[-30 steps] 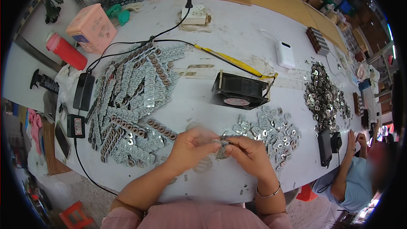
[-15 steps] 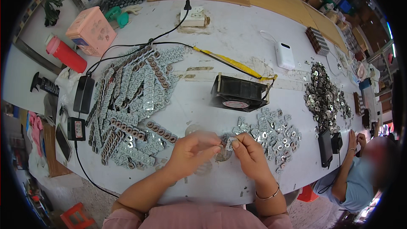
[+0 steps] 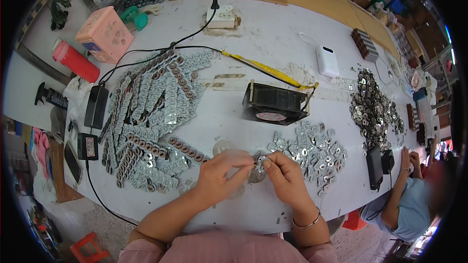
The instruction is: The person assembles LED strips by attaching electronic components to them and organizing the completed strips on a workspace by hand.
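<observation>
Between thumb and bent fingers, my right hand (image 3: 287, 178) pinches a small silvery metal piece (image 3: 262, 161) above the table in front of me. My left hand (image 3: 222, 175), smeared by motion, has its thumb and forefinger pressed together at the left side of that piece. Whatever its fingertips hold is too small to make out. Right of my hands lies a loose heap of similar silvery metal pieces (image 3: 312, 153). To the left spreads a pile of joined strips (image 3: 170, 100) of such pieces, some bearing brown round parts.
Beyond my hands stands a black fan (image 3: 275, 103) with a yellow-wrapped cable (image 3: 265, 71). A white power bank (image 3: 327, 62) and a heap of shiny small parts (image 3: 370, 109) lie to the right. A red bottle (image 3: 76, 62) and pink box (image 3: 104, 35) stand far left. Another person (image 3: 404, 204) sits at right.
The metal piece has tilted a little in my right fingers, which have shifted slightly. My left fingertips remain beside it, still blurred. The fan and the piles stay put.
</observation>
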